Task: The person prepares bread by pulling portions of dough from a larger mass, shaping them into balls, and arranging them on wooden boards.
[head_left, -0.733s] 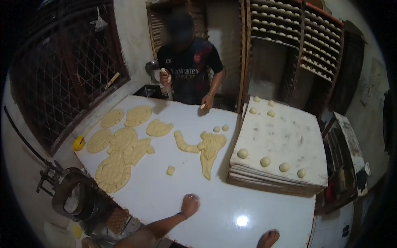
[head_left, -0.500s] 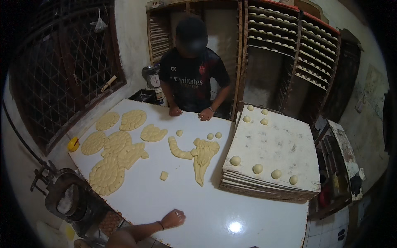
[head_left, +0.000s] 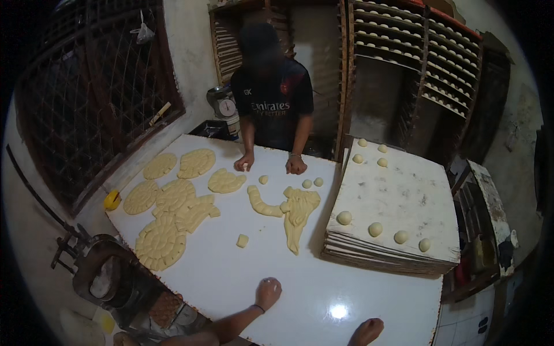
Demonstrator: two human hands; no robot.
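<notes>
On a white tabletop [head_left: 329, 282], a small dough block [head_left: 242, 240] (no long axis evident) is seen. The left hand [head_left: 268, 293] is placed nearside and slightly right of the block, the right hand [head_left: 368, 331] farther off rightward. Fingers look curled; whether anything is enclosed cannot be told.

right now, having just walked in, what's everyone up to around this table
The wearer's left hand and right hand are curled at the near side of a glossy white tabletop; whether either holds anything is hidden. Opposite, a co-worker in a black short-sleeved shirt has both hands at the far edge. A small, squarish pale-yellow dough piece lies between them, with flat, scored dough rounds at left. Eight pale dough balls sit on stacked whitish boards at right.
</notes>
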